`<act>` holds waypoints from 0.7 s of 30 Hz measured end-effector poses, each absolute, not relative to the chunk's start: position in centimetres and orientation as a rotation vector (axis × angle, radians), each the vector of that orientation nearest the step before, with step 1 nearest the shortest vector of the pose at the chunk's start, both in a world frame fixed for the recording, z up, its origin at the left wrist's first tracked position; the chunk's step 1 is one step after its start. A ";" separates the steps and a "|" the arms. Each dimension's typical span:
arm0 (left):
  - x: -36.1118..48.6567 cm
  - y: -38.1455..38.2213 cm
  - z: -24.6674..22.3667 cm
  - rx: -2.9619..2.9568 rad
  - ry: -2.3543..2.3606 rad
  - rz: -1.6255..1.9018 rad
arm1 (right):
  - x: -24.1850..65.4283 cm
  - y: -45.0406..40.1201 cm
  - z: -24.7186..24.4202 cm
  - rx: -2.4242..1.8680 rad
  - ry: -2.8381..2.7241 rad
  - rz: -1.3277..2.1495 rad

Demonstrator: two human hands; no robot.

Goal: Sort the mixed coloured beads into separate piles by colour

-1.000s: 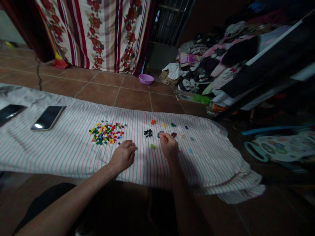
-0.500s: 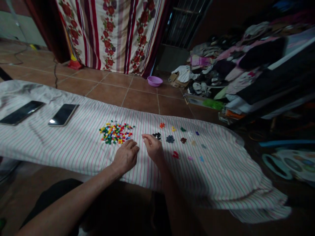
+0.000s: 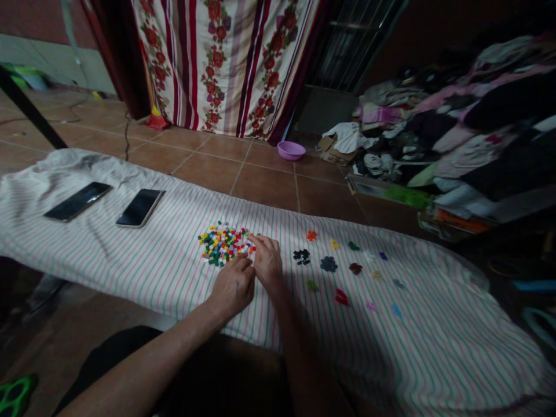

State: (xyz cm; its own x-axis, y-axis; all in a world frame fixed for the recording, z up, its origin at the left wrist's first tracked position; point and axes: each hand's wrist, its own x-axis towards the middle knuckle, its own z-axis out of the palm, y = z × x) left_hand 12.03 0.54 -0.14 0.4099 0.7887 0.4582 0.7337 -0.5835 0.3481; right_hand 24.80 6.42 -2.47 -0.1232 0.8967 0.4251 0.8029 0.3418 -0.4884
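A heap of tiny multicoloured plastic bricks [image 3: 223, 244] lies on a pink-and-green striped white cloth [image 3: 130, 255]. My right hand [image 3: 267, 260] reaches the heap's right edge, its fingertips bunched together. My left hand [image 3: 233, 285] rests on the cloth, with its fingers at the heap's front edge. Whether either hand holds a brick is hidden. To the right lie several small single-colour groups, including black bricks [image 3: 302, 256], blue-grey bricks [image 3: 329, 264] and red bricks [image 3: 341, 297].
Two smartphones [image 3: 78, 201] [image 3: 139, 207] lie face up on the cloth to the left. Beyond the cloth's far edge are brown floor tiles [image 3: 264, 186] and a purple basin [image 3: 291, 150]. A heap of clothes [image 3: 456, 133] rises at the right.
My right hand has moved left from the colour groups to the heap's edge. My left hand has shifted slightly toward the heap. The view has swung left, so everything sits further right.
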 end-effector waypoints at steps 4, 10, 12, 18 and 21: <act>11.9 0.5 -0.1 2.551 1.367 0.924 | 24.4 6.8 -2.8 -1.550 -1.954 0.126; 11.7 0.5 0.0 2.569 1.366 0.888 | 24.0 6.8 -2.7 -1.554 -1.956 0.070; 11.7 0.5 0.1 2.572 1.371 0.877 | 24.0 6.8 -2.6 -1.568 -1.941 0.087; 11.7 0.5 0.3 2.585 1.350 0.860 | 24.8 6.5 -1.9 -1.625 -1.905 0.116; 11.8 0.5 0.3 2.599 1.332 0.879 | 25.2 6.4 -1.8 -1.627 -1.929 0.130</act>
